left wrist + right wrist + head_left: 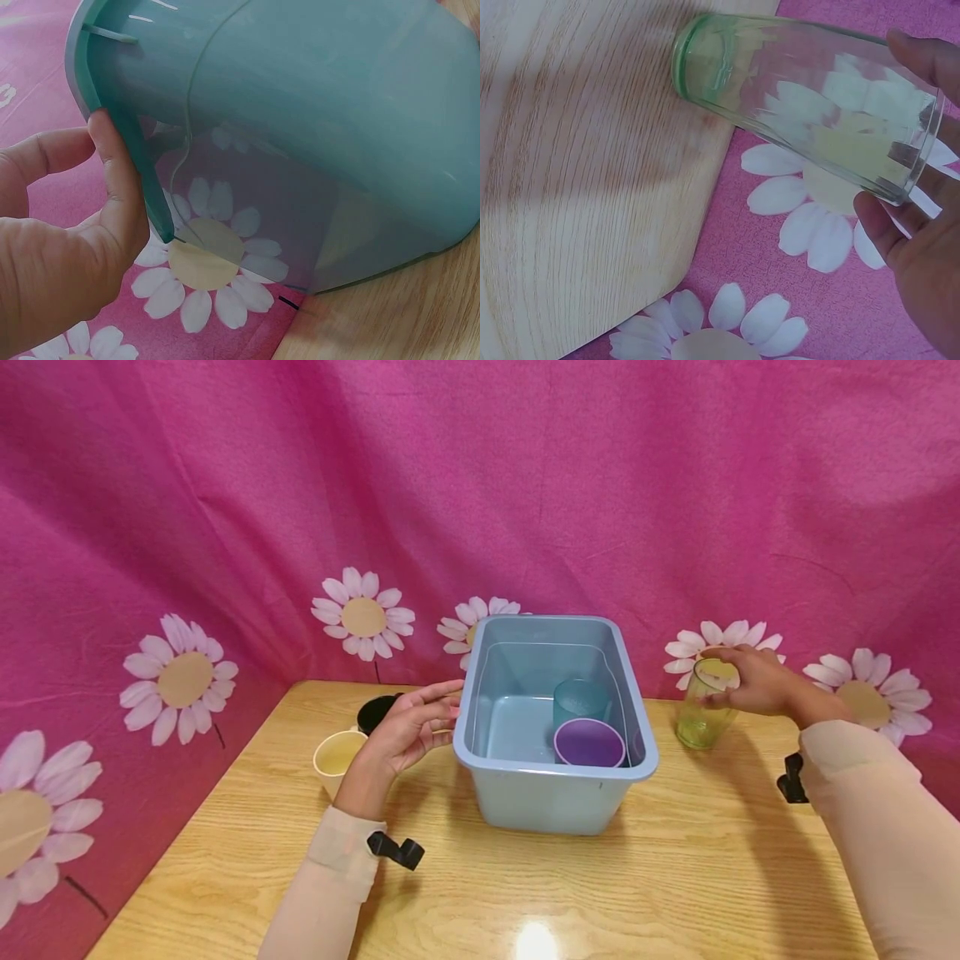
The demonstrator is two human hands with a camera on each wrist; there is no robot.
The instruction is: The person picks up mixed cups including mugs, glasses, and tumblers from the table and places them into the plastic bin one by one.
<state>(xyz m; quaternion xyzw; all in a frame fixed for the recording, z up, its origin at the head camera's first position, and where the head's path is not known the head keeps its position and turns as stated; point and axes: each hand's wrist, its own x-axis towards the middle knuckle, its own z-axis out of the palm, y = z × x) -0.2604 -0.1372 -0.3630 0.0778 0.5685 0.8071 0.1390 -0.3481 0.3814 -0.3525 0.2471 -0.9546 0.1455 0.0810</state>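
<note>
My right hand (761, 683) grips a clear yellow-green drinking glass (696, 727) near its rim, thumb on one side and fingers on the other. In the right wrist view the glass (780, 105) has its thick green base at the wooden table. A light blue plastic tub (551, 797) stands in the middle. Inside it are a purple cup (589, 743) and a teal tumbler (581, 700), both at its right side. With its fingers loosely extended, my left hand (408, 727) touches the tub's left rim (127, 142).
Left of the tub, a cream cup (337, 756) and a black cup (375, 712) stand close together, partly behind the left hand. A pink cloth (525, 485) with daisies hangs behind the wooden table (465, 893).
</note>
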